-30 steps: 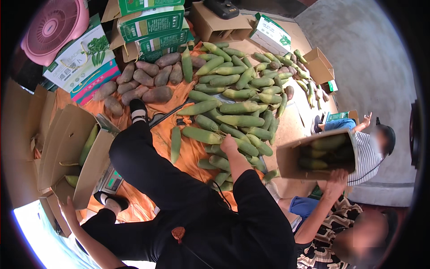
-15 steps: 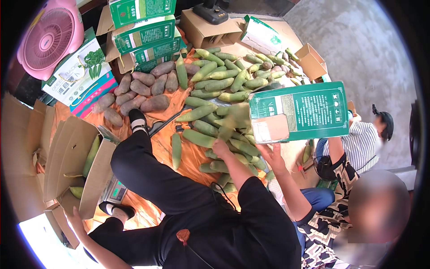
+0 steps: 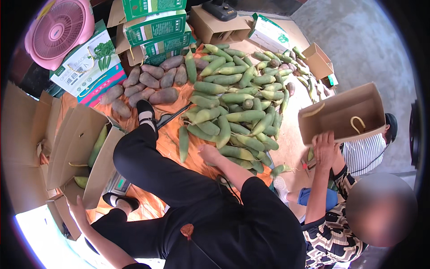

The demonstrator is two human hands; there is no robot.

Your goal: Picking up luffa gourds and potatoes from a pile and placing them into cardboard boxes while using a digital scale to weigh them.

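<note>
Green-and-white printed cartons (image 3: pixel 154 24) are stacked at the top, with a flat white, green and pink box (image 3: pixel 89 62) leaning to their left and a plain brown box (image 3: pixel 219 29) to the right. There's an open brown carton (image 3: pixel 74 148) on the left. Another open brown box (image 3: pixel 345 112) is being held up on the right.
</note>
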